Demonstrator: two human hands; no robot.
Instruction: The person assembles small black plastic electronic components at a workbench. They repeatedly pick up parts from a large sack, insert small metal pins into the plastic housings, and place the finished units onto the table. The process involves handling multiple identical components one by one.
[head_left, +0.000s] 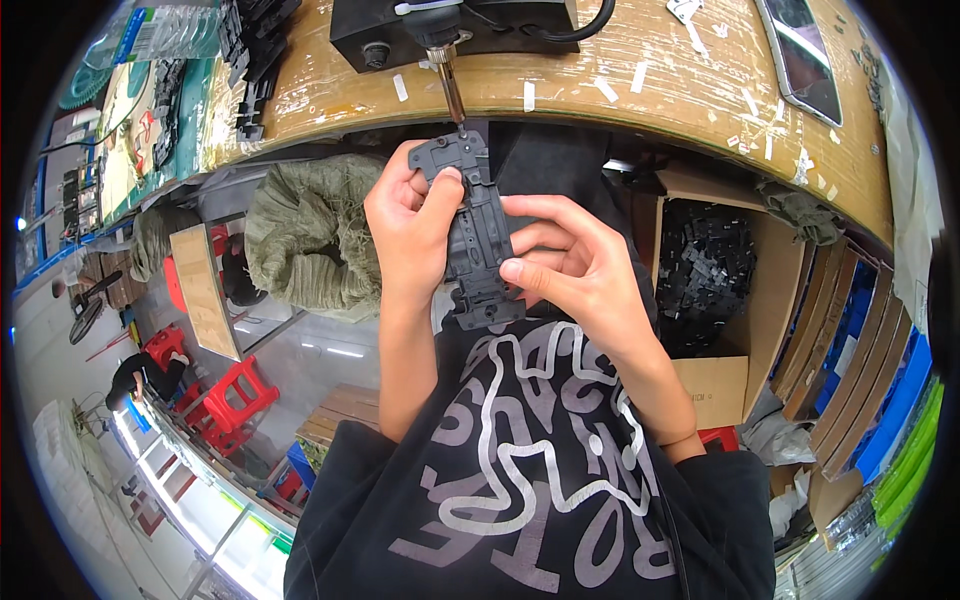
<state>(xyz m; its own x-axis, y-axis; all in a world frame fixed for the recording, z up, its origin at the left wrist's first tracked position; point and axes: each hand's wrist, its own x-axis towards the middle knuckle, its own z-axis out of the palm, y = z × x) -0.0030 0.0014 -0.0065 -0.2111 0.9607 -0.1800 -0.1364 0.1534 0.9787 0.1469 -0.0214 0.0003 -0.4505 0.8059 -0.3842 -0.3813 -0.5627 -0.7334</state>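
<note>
Between my hands is a long black moulded plastic part (478, 240) with ribs, slots and holes. My left hand (420, 205) grips its upper left side, with the thumb lying on the face. On the lower right side, my right hand (565, 255) pinches the edge between thumb and fingers. The metal bit of a screwdriver-like machine (452, 88) points down at the part's top end, where a small screw or tip shows; whether they touch I cannot tell. The machine's black housing (480, 30) stands on the bench above.
The wooden bench (560, 95) carries scattered white tape strips, a phone (803, 60) and stacked black parts (250, 60). Below right, a cardboard box (778, 290) holds many small black pieces (705, 260). A green woven sack (310, 240) lies left. Red stools (240, 393) and another person (148, 378) are farther left.
</note>
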